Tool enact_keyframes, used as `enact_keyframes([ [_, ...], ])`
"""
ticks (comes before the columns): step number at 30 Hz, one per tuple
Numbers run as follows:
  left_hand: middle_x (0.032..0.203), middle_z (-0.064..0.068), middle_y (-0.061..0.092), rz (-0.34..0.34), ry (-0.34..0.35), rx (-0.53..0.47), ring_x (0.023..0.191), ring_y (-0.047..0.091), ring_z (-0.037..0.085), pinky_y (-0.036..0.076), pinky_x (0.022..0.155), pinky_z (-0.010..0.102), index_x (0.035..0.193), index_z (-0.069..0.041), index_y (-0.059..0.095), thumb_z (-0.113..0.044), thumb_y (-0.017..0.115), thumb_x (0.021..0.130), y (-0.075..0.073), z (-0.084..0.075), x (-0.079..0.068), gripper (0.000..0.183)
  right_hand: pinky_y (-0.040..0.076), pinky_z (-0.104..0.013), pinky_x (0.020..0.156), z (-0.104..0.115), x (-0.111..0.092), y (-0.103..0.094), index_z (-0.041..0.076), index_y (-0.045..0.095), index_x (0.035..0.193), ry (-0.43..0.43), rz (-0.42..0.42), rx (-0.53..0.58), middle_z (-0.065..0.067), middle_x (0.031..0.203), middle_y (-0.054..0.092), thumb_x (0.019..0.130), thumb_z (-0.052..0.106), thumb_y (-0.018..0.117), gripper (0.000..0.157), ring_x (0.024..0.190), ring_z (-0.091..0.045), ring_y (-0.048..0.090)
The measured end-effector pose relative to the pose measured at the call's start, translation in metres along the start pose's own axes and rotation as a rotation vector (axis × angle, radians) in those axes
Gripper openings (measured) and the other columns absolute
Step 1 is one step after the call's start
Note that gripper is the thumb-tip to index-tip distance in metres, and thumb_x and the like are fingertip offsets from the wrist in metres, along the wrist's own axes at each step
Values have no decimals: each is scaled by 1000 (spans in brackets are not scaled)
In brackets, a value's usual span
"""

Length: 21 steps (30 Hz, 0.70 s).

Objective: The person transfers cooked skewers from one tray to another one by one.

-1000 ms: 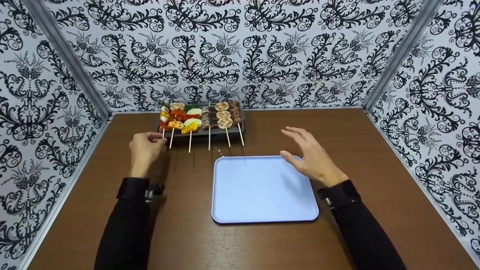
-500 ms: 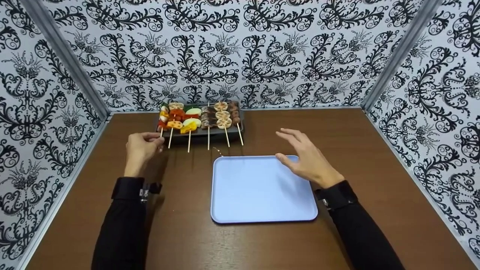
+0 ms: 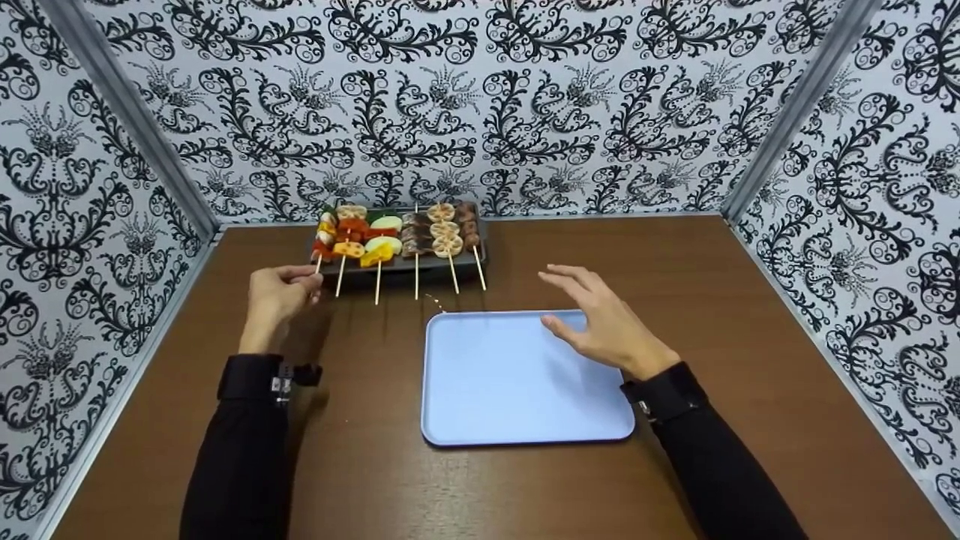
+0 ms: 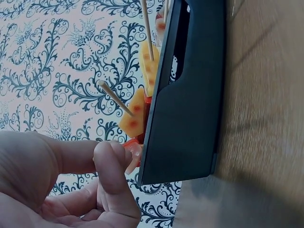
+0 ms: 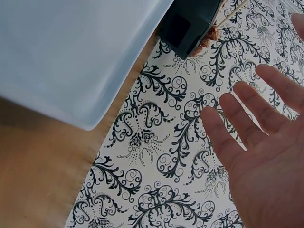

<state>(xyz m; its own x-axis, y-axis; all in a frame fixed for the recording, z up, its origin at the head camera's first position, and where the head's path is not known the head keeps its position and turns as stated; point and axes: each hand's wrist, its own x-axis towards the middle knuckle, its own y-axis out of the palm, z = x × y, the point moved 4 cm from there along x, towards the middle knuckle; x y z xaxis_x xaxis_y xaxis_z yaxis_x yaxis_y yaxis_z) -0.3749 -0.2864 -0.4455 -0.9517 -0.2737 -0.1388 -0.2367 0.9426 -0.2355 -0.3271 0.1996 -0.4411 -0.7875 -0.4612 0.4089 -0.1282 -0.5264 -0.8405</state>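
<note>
In the head view, several food skewers lie side by side across a black rectangular grill (image 4: pixel 190 123) at the back left. My left hand (image 3: pixel 276 300) pinches the bare stick of the leftmost skewer (image 3: pixel 325 231), which carries white, yellow and red pieces. Thumb and forefinger meet on that stick just off the grill's left front corner. A light blue tray (image 3: pixel 517 382) rests on the table in front. Over its far right corner hovers my right hand (image 3: pixel 611 326), fingers spread and holding nothing. The right wrist view shows its palm and extended fingers beside the tray.
Beside the held skewer, one with orange and red pieces (image 3: pixel 349 249) sits close, its stick jutting forward. A skewer of brown balls (image 3: pixel 469 229) is at the right end. Patterned walls (image 3: pixel 525 112) bound the brown table (image 3: pixel 360 480) at back and sides.
The left hand has shifted slightly left, and the pinched stick now slants left at its near end. The right hand has drifted left over the tray. Tray and grill keep their places.
</note>
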Motion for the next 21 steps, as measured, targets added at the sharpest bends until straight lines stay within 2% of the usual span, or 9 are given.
enact_keyframes([
  [4,86,3,68,0,-7,-36,65,63,7,56,56,17,125,4,64,-8,67,94,1,1,0,34,44,-44,115,2,0,1,39,37,152,-13,-1,5,16,158,34,94,52,62,64,147,-11,34],
  [10,83,1,64,3,-14,-49,64,62,7,55,54,17,127,6,62,-7,65,95,1,2,0,36,43,-47,116,4,-1,-1,32,40,152,-25,2,8,11,158,37,94,51,63,65,146,-14,35],
  [15,88,4,64,-3,-24,-42,66,61,7,54,55,16,126,3,63,-8,64,95,-1,0,-3,34,44,-47,115,3,-1,-3,34,39,152,-28,0,-10,9,158,37,94,52,64,66,146,-16,36],
  [21,84,0,66,7,-46,-83,66,61,7,53,52,16,127,1,63,-8,65,94,-3,-5,-6,34,48,-47,111,1,-1,-7,35,38,152,-20,-8,-30,4,158,39,93,52,64,67,146,-15,36],
])
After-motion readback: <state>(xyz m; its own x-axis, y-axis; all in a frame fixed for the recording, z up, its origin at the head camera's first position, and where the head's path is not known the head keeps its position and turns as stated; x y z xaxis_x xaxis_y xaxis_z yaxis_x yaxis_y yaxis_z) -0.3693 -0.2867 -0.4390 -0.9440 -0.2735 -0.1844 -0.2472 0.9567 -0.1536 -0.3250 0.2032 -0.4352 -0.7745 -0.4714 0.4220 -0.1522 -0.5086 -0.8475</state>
